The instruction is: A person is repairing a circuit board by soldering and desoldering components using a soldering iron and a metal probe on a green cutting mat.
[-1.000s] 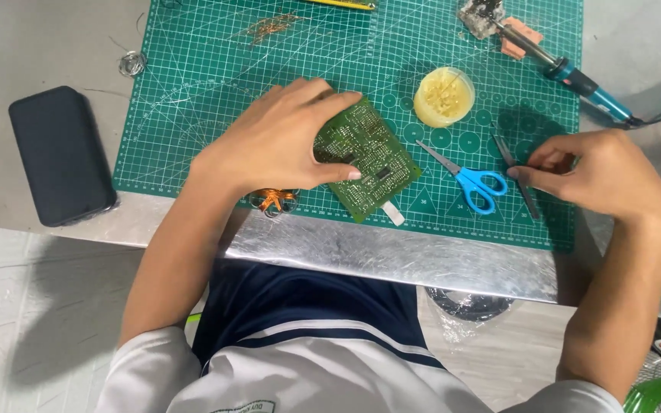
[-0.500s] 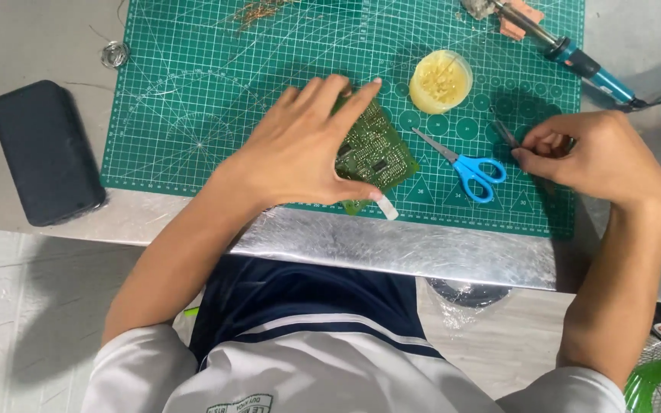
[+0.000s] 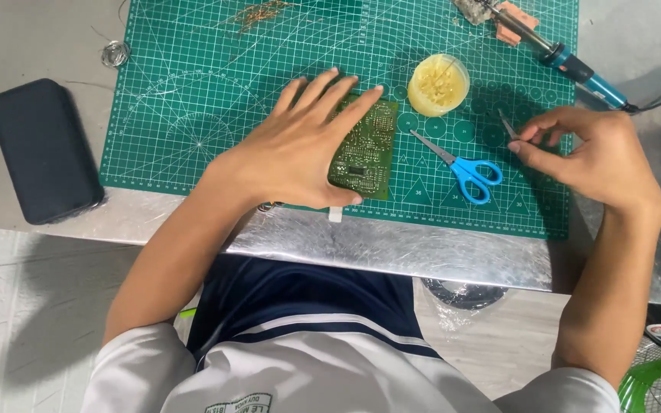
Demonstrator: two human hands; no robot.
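Since the earlier frame, both hands sit lower in the picture. Right hand, at the right, has its grip pinched narrow on thin metal tweezers; left hand, spread wide, presses the green circuit board flat on the cutting mat at centre. Blue-handled scissors lie between them, a yellow tub above. Board steadied, the tweezers seemingly need bringing across.

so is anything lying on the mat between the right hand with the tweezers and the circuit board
Yes. The blue-handled scissors lie on the green cutting mat between the right hand, which pinches the tweezers, and the circuit board under the left hand. The yellow tub sits further up, off that line.
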